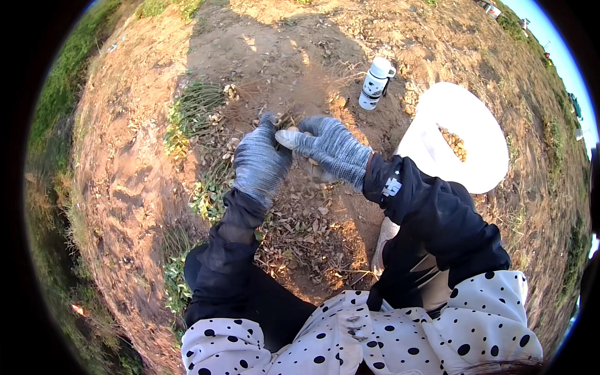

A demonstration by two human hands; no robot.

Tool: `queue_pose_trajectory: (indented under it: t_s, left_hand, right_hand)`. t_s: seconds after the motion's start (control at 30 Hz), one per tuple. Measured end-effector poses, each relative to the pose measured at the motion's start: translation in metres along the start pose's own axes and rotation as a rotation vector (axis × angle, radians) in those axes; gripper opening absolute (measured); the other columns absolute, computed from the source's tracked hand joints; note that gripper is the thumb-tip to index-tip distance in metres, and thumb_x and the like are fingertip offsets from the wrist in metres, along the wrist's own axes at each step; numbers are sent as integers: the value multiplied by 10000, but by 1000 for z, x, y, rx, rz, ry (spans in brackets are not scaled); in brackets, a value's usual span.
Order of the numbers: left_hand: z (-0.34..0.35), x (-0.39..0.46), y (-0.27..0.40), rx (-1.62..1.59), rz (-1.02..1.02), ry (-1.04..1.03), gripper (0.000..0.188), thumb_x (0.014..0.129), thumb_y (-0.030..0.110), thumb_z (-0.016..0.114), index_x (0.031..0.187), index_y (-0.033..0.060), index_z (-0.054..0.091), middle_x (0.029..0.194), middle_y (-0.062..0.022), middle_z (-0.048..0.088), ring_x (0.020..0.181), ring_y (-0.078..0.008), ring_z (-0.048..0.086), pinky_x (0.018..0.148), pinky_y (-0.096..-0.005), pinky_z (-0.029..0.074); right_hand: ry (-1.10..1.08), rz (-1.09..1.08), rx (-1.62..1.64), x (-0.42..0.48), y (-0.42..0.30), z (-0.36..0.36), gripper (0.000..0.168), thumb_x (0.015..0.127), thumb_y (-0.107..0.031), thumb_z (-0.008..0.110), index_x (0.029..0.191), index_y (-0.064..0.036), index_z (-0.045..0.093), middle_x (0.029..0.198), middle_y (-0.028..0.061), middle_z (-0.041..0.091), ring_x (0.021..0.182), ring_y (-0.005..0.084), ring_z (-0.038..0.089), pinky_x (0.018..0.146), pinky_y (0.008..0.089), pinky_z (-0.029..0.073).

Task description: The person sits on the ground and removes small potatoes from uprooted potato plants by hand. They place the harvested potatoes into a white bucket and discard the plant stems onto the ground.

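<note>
My left hand, in a grey knit glove, grips a small bunch of peanut plants in front of me. My right hand, gloved the same way, meets it at the root end, with thumb and fingers closed around peanut pods. The fingers partly hide the bunch. A few pale pods show blurred beneath my right palm. Left of my hands, pulled peanut plants lie on the soil, with pods at their root ends.
To the right stands a white plastic bucket, holding shelled-off loose peanut pods at its bottom. A white drinking bottle with a cup lid is upright beyond my right hand. Dry leaves litter the ground between my legs. Green plants border the left side.
</note>
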State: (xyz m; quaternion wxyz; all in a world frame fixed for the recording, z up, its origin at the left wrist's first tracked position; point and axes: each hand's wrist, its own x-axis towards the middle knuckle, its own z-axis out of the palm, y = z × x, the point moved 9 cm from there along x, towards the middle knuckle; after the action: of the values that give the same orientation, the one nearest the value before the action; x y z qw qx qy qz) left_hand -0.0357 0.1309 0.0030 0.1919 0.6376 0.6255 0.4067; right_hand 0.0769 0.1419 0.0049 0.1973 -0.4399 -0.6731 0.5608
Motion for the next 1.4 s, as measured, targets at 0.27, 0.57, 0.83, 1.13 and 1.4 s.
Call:
queue_pose_trajectory:
  t_s: [0.27, 0.57, 0.83, 1.13, 1.4]
  left_hand:
    - [-12, -1, -12, 319, 30, -67, 358, 757, 179, 601, 1051, -12, 527, 818, -187, 620, 776, -346, 609, 651, -412, 474]
    - [-123, 21, -72, 451, -42, 359, 446, 824, 279, 583, 1173, 17, 489, 929, -186, 629, 839, -338, 606, 714, -385, 469]
    - [-300, -32, -141, 1015, -559, 535, 720, 771, 433, 620, 1284, -9, 374, 1156, -222, 538, 1017, -360, 541, 822, -414, 434]
    - [-310, -108, -317, 1056, -883, 168, 555, 625, 374, 711, 962, -55, 609, 988, -252, 605, 959, -381, 572, 794, -421, 453]
    - [-176, -14, -295, 766, -574, -51, 733, 647, 290, 748, 1239, -17, 444, 1202, -209, 516, 1126, -322, 490, 937, -363, 391]
  right_hand:
    - [-286, -52, 130, -11, -5, 29, 372, 838, -383, 587, 773, -16, 591, 588, 23, 534, 492, 88, 497, 452, 242, 396]
    - [-591, -246, -182, -51, -14, 34, 363, 864, -365, 543, 854, -3, 562, 654, 25, 502, 593, 115, 472, 546, 297, 414]
    - [467, 608, -865, -133, 84, -312, 415, 800, -398, 587, 1000, -35, 610, 895, 168, 630, 853, 264, 608, 778, 351, 469]
    - [743, 21, -935, -109, 14, -266, 326, 848, -330, 559, 1033, -66, 605, 947, 148, 640, 852, 274, 620, 763, 355, 478]
    - [-17, -441, -1109, -46, -13, -33, 275, 830, -274, 540, 969, -40, 582, 874, 141, 598, 804, 316, 593, 724, 413, 479]
